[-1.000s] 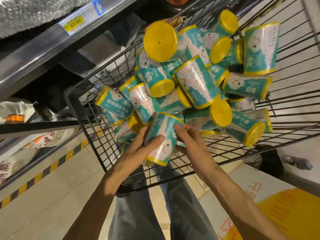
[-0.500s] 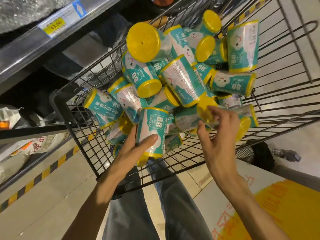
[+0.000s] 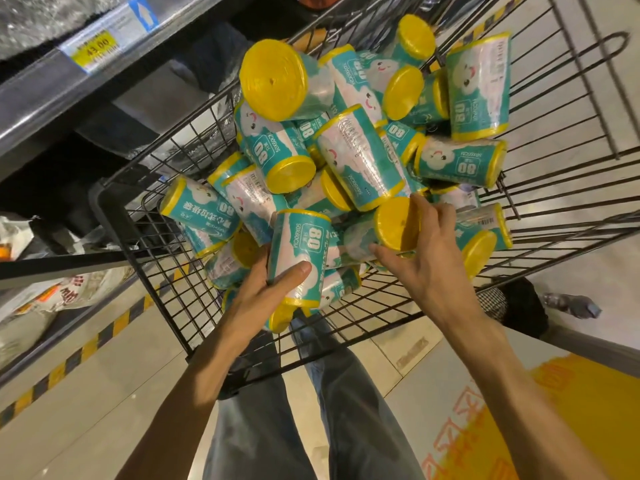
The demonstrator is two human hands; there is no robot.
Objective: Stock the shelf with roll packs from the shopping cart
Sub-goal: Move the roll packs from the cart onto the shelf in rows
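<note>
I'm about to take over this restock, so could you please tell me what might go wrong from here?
1. The right hand is closing on a pack low in the heap; pulling it out may send packs leaning on it tumbling.
2. The left hand grips its pack one-handed by its glossy wrap, so it might slip.
3. The cart has wide wire gaps, so a dislodged pack could perhaps poke through or roll over the rim.

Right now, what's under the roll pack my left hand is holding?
Under the held roll pack another roll pack's yellow end pokes out, over the cart's wire floor. Its body is hidden behind the left hand.
</note>
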